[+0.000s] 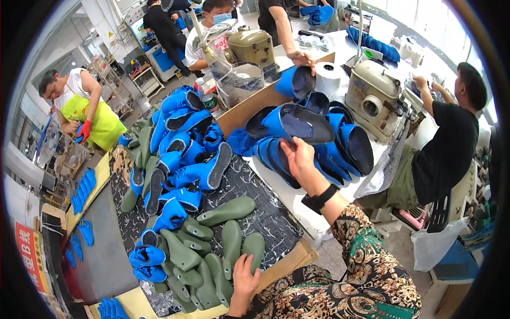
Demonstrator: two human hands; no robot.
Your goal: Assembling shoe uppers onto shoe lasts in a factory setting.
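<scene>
My right hand (302, 161) reaches to a pile of blue shoe uppers with dark soles. Its fingers are spread, the tips at the lower edge of the topmost blue shoe upper (304, 123); whether they grip it I cannot tell for certain. Low in the middle, my left hand (245, 280) has its fingers apart at the near end of a green shoe last (255, 249). More green shoe lasts (181, 250) lie heaped beside it on the dark, marked table covering (276, 226). Beyond them are heaped blue shoes (183, 175), some sole up.
A co-worker's hand (303, 58) touches a blue shoe upper (296, 82) at the pile's far side. A cardboard divider (239, 109) separates the heaps. One sewing machine (374, 93) stands right of the pile. A person in black (449, 143) sits at the right; another wears a yellow apron (87, 117).
</scene>
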